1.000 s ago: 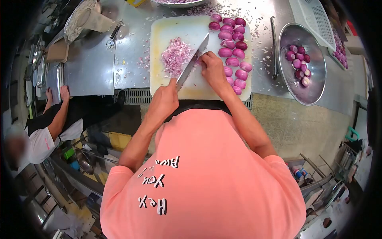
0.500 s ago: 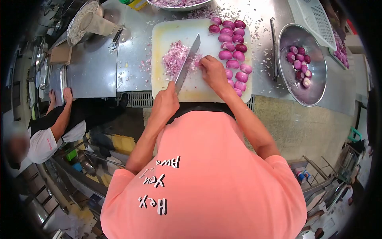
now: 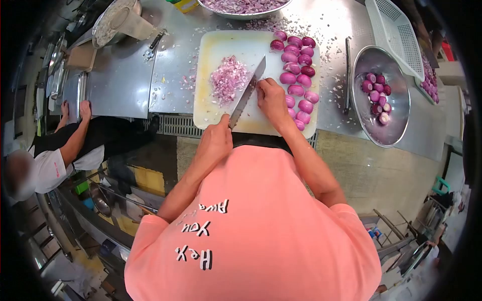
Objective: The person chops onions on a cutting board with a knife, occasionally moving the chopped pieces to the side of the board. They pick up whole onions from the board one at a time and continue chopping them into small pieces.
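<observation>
Hidden and cut off
The right hand (image 3: 271,98) covers whatever it presses; the top bowl (image 3: 244,7) of chopped onion runs past the edge.

The surface (image 3: 125,80) is brushed metal, dully shiny. The cutting board (image 3: 216,45) looks like matt, stained plastic; the knife (image 3: 247,93) blade is smooth steel, the halved onions (image 3: 297,75) glossy.
</observation>
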Demonstrator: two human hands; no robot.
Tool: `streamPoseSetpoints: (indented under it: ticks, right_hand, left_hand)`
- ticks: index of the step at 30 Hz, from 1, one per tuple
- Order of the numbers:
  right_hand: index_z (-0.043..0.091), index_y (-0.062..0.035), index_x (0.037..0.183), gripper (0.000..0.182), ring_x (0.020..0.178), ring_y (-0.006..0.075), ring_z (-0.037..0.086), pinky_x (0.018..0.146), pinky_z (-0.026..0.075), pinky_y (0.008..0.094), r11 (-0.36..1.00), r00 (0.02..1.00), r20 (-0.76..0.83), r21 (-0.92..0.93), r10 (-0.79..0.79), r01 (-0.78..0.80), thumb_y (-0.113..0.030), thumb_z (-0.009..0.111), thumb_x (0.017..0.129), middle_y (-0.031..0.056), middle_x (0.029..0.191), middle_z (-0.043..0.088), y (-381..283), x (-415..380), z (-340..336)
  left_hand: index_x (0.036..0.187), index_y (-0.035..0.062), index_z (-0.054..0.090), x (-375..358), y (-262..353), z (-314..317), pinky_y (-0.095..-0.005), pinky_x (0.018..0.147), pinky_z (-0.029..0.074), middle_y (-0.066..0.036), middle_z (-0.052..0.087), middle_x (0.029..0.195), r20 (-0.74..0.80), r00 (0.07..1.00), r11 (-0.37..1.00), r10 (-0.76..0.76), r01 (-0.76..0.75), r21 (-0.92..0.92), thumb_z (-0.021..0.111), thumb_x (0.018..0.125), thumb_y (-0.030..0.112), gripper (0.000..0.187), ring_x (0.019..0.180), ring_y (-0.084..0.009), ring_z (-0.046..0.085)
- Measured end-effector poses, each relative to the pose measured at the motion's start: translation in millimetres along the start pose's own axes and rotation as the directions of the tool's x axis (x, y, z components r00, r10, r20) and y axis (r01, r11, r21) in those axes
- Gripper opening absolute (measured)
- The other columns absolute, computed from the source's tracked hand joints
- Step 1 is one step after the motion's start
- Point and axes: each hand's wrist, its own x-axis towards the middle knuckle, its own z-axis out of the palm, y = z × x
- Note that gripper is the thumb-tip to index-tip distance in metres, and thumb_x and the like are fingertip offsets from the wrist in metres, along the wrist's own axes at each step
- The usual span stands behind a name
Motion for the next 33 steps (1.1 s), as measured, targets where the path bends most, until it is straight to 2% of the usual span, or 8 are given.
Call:
streamPoseSetpoints:
  ticks: [4, 13, 15, 20, 23, 26, 30, 33]
  right_hand:
    - [0.063, 0.0018, 0.090, 0.009, 0.077, 0.0442, 0.060, 0.067, 0.049, 0.0491, 1.000, 1.000, 0.000, 0.014, 0.001, -0.001, 0.003, 0.059, 0.081, 0.0216, 0.085, 0.060, 2, -1, 3]
    - [0.064, 0.0019, 0.082, 0.007, 0.073, 0.0396, 0.062, 0.064, 0.049, 0.0458, 0.999, 0.999, -0.044, -0.043, -0.010, 0.009, 0.004, 0.060, 0.077, 0.0201, 0.079, 0.060, 6, 3, -8]
    - [0.064, 0.0015, 0.081, 0.006, 0.071, 0.0382, 0.062, 0.064, 0.048, 0.0448, 1.000, 0.995, -0.100, -0.016, -0.002, 0.001, 0.004, 0.061, 0.077, 0.0195, 0.078, 0.061, 12, 13, -20]
    - [0.065, 0.0007, 0.081, 0.007, 0.069, 0.0350, 0.062, 0.063, 0.048, 0.0425, 1.000, 0.975, -0.219, -0.024, -0.022, 0.017, 0.004, 0.062, 0.076, 0.0182, 0.077, 0.062, 35, 52, -57]
    - [0.068, 0.0010, 0.085, 0.010, 0.072, 0.0349, 0.064, 0.065, 0.050, 0.0412, 0.995, 0.975, -0.212, -0.080, -0.073, 0.057, 0.003, 0.062, 0.076, 0.0179, 0.080, 0.064, 44, 89, -63]
    - [0.072, -0.0018, 0.093, 0.018, 0.079, 0.0346, 0.066, 0.073, 0.053, 0.0397, 0.982, 0.988, -0.074, -0.143, -0.134, 0.122, 0.001, 0.062, 0.079, 0.0187, 0.088, 0.067, 58, 119, -57]
    - [0.072, -0.0017, 0.092, 0.017, 0.083, 0.0367, 0.065, 0.076, 0.052, 0.0408, 0.939, 0.976, 0.114, -0.273, -0.185, 0.210, -0.004, 0.065, 0.076, 0.0205, 0.091, 0.067, 67, 136, -42]
    - [0.071, -0.0016, 0.090, 0.017, 0.083, 0.0380, 0.064, 0.076, 0.051, 0.0418, 0.967, 0.982, 0.167, -0.220, -0.092, 0.128, -0.003, 0.065, 0.075, 0.0203, 0.089, 0.066, 68, 131, -36]
  left_hand:
    - [0.109, -0.0048, 0.047, 0, -7, 6, -0.0574, 0.065, 0.046, -0.032, 0.060, 0.069, 0.014, 1.000, 1.000, 0.022, -0.022, 0.007, 0.051, 0.086, 0.001, 0.024, 0.072, -0.0509, 0.061]
    - [0.116, -0.0038, 0.048, -4, -3, -9, -0.0555, 0.064, 0.045, -0.030, 0.061, 0.072, 0.043, 0.999, 1.000, 0.008, -0.009, 0.016, 0.054, 0.088, 0.004, 0.030, 0.072, -0.0494, 0.061]
    - [0.101, -0.0038, 0.047, -4, -2, -4, -0.0580, 0.062, 0.044, -0.032, 0.058, 0.066, -0.026, 0.999, 0.998, 0.045, -0.046, -0.043, 0.050, 0.087, 0.001, 0.015, 0.068, -0.0523, 0.059]
    - [0.115, -0.0025, 0.046, 6, -12, -6, -0.0553, 0.066, 0.046, -0.031, 0.060, 0.073, 0.091, 0.996, 1.000, -0.003, 0.002, 0.008, 0.054, 0.089, 0.005, 0.029, 0.075, -0.0492, 0.061]
    - [0.104, -0.0038, 0.048, -8, 2, -14, -0.0561, 0.065, 0.046, -0.032, 0.060, 0.073, 0.122, 0.992, 0.999, 0.025, -0.020, -0.045, 0.050, 0.088, 0.004, 0.018, 0.076, -0.0504, 0.061]
    - [0.106, -0.0025, 0.049, 2, -40, -2, -0.0545, 0.070, 0.047, -0.031, 0.062, 0.079, 0.080, 0.993, 0.994, 0.088, -0.082, -0.073, 0.052, 0.088, 0.006, 0.021, 0.083, -0.0494, 0.061]
    - [0.111, -0.0018, 0.051, 17, -35, -31, -0.0547, 0.071, 0.046, -0.030, 0.062, 0.079, 0.157, 0.980, 0.965, -0.120, 0.152, -0.213, 0.054, 0.088, 0.008, 0.026, 0.084, -0.0495, 0.061]
    - [0.109, -0.0036, 0.049, 14, -31, -21, -0.0553, 0.068, 0.046, -0.031, 0.060, 0.076, -0.094, 0.995, 0.998, -0.026, 0.021, -0.060, 0.054, 0.087, 0.006, 0.025, 0.080, -0.0500, 0.060]
